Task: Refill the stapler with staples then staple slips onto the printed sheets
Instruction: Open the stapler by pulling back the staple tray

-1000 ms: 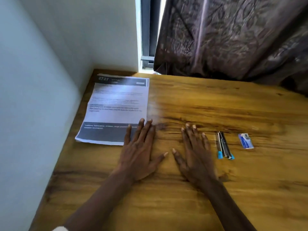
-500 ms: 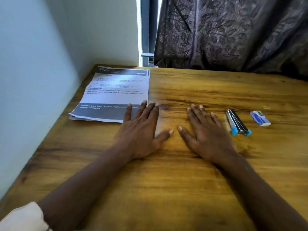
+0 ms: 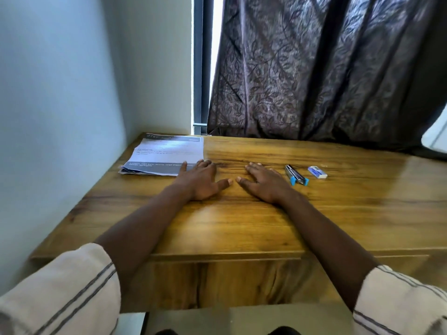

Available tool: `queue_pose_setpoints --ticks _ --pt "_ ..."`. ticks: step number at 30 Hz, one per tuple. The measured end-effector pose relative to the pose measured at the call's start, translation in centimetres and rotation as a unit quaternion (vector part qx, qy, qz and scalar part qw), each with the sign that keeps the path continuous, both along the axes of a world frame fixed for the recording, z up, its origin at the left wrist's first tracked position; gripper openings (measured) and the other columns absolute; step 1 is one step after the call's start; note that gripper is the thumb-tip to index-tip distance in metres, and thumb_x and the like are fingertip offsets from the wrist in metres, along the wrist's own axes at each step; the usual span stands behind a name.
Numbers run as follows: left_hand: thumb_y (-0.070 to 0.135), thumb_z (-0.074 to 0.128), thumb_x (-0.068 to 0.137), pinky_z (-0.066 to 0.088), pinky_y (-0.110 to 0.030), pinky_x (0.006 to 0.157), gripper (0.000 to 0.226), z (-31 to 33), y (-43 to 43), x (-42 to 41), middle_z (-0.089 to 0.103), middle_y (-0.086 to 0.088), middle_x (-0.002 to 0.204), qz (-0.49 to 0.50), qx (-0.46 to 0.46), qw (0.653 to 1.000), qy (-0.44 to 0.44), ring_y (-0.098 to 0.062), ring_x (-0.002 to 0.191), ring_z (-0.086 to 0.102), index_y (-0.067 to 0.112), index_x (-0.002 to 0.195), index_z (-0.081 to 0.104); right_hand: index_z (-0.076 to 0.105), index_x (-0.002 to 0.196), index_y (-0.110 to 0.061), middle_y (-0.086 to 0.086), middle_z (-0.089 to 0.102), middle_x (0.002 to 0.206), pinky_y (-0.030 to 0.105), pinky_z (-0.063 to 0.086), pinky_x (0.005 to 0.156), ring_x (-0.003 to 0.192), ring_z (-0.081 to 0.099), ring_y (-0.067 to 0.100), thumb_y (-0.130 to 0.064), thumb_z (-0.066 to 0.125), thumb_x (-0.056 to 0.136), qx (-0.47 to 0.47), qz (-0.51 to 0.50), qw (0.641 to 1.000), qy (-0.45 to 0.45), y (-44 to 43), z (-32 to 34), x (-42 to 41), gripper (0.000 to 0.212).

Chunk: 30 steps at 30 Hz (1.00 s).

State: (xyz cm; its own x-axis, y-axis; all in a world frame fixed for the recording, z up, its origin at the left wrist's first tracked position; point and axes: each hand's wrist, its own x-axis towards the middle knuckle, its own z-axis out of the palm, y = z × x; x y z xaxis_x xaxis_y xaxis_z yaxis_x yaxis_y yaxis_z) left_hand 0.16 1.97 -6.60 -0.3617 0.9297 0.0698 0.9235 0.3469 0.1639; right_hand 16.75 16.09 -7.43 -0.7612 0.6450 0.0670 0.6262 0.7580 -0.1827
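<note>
A stack of printed sheets lies at the table's far left corner. My left hand rests flat on the wood, fingers apart, with its fingertips on the stack's near right corner. My right hand lies flat beside it, empty. Just right of that hand sits a small black and silver stapler with blue ends. A small white and blue box of staples lies further right. I see no slips.
The wooden table stands against a pale wall on the left. A dark patterned curtain hangs behind its far edge. My striped sleeves show at the bottom corners.
The view has pulled back and tilted up, so the table's front edge and my sleeves now show. Both hands stay flat in the same spots on the table.
</note>
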Motion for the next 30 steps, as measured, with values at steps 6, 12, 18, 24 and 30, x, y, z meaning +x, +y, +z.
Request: queue_pose_setpoints --ticks 6,12,18,24,30 --pt "0.077 0.032 0.093 0.001 -0.061 0.124 0.086 0.0 0.2 0.0 0.018 -0.003 0.169 -0.005 0.010 1.000 -0.010 -0.022 0.157 0.014 0.024 0.159 0.023 0.056 0.136 -0.018 0.004 0.048 0.135 0.047 0.030 0.111 0.128 0.044 0.025 -0.063 0.045 0.091 0.208 -0.116 0.960 0.145 0.5 0.5 1.2 0.065" --pt "0.077 0.035 0.091 0.003 -0.062 0.123 0.086 -0.3 0.8 -0.7 0.019 -0.002 0.169 -0.004 0.015 1.000 -0.018 -0.024 0.155 0.020 0.022 0.157 0.027 0.058 0.122 -0.016 0.011 0.048 0.127 0.047 0.035 0.100 0.120 0.044 0.030 -0.067 0.050 0.087 0.186 -0.285 0.934 0.106 2.2 1.2 3.7 0.062" --pt "0.080 0.036 0.088 0.003 -0.063 0.122 0.089 -0.3 1.1 -1.2 0.019 -0.001 0.169 -0.003 0.014 0.999 -0.034 -0.024 0.155 0.021 0.024 0.157 0.027 0.063 0.118 -0.016 0.015 0.053 0.132 0.047 0.038 0.102 0.128 0.044 0.035 -0.059 0.057 0.087 0.104 -0.315 0.941 0.063 2.8 0.5 3.7 0.053" --pt "0.069 0.055 0.088 0.018 -0.055 0.121 0.084 -0.1 1.0 -0.6 0.029 0.002 0.164 -0.062 0.161 0.985 -0.021 -0.022 0.150 0.031 0.029 0.157 0.026 0.067 0.115 -0.015 0.004 0.068 0.112 0.033 0.047 0.083 0.103 0.061 0.023 -0.043 0.064 0.092 0.069 -0.185 0.954 0.225 2.2 0.8 2.8 0.036" --pt "0.046 0.072 0.088 0.041 -0.032 0.106 0.073 0.6 1.0 0.5 0.044 0.004 0.152 -0.174 0.317 0.932 -0.003 -0.016 0.137 0.042 0.029 0.151 0.040 0.071 0.096 -0.020 0.003 0.075 0.081 0.044 0.062 0.074 0.073 0.071 0.016 -0.038 0.075 0.088 -0.183 -0.030 0.866 0.465 -0.6 1.0 0.7 0.021"
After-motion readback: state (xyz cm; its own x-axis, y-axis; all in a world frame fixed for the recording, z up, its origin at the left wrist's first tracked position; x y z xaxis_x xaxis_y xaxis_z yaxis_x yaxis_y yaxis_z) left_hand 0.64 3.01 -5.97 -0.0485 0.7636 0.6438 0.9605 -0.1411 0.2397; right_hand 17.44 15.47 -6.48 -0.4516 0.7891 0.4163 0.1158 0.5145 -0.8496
